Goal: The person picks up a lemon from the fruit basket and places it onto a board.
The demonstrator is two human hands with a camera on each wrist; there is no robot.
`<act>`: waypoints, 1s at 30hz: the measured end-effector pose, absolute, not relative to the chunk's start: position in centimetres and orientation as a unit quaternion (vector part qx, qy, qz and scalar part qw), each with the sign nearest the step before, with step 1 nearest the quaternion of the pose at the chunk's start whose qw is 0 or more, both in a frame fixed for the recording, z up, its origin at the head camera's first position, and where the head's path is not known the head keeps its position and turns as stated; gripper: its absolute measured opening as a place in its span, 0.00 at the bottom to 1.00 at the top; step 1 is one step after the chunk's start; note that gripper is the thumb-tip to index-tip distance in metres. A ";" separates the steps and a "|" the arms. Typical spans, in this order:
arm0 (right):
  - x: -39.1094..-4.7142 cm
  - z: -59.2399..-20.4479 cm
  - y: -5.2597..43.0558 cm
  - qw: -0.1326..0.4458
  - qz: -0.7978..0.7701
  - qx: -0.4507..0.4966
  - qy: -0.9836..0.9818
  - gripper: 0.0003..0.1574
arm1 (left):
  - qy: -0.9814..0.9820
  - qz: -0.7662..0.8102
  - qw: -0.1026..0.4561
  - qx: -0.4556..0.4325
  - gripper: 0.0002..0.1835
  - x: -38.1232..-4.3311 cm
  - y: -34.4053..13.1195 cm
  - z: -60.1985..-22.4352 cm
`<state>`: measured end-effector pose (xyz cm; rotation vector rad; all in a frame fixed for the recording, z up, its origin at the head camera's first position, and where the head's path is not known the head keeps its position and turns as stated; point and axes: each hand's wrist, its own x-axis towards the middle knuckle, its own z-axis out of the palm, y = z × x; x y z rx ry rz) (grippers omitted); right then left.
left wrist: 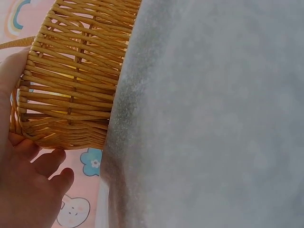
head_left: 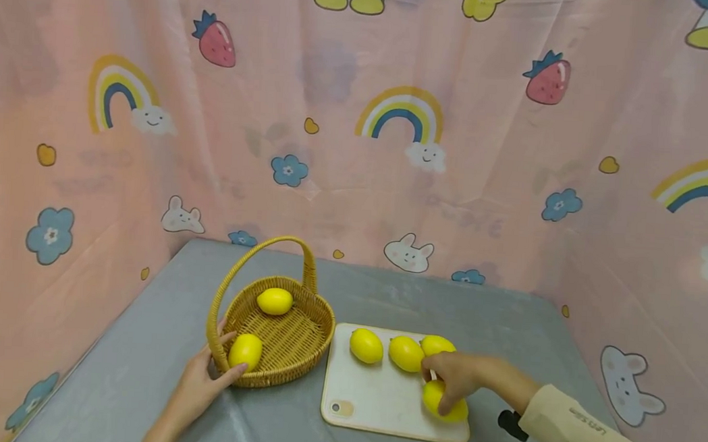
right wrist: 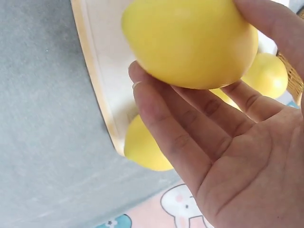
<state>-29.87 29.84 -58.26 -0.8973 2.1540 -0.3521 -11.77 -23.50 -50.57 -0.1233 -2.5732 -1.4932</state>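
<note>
My right hand point(head_left: 457, 376) holds a yellow lemon point(head_left: 445, 404) over the near right corner of a white cutting board point(head_left: 373, 401). In the right wrist view the thumb and fingers lie on opposite sides of that lemon point(right wrist: 190, 42). Another lemon point(head_left: 366, 345), a middle lemon point(head_left: 406, 353) and a partly hidden lemon point(head_left: 436, 344) rest along the board's far side. My left hand point(head_left: 198, 380) grips the near left side of a wicker basket point(head_left: 296, 369), thumb at the rim. Inside are a back lemon point(head_left: 275, 301) and a front lemon point(head_left: 245, 351).
The basket's tall handle point(head_left: 232, 274) arches above its left and back side. Basket and board stand side by side on a grey cloth-covered table point(head_left: 386, 290). A pink patterned curtain point(head_left: 343, 200) encloses the table at the back and sides.
</note>
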 end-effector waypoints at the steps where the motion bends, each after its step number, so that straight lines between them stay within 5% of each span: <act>1: -29.9 -58.4 29.8 0.384 -0.136 -0.352 0.843 0.39 | -0.862 -0.498 0.083 -0.041 0.38 -11.8 -23.5 -50.6; 9: -28.5 -57.5 29.4 0.387 -0.133 -0.349 0.843 0.38 | -0.864 -0.494 0.089 -0.041 0.38 -11.8 -23.6 -50.8; 17: -23.5 -49.4 25.5 0.373 -0.097 -0.313 0.868 0.33 | -0.864 -0.495 0.082 -0.035 0.39 -11.9 -23.7 -50.7; 30: -28.6 -57.5 29.1 0.390 -0.093 -0.325 0.857 0.38 | -0.862 -0.500 0.073 -0.033 0.40 -11.8 -23.7 -50.7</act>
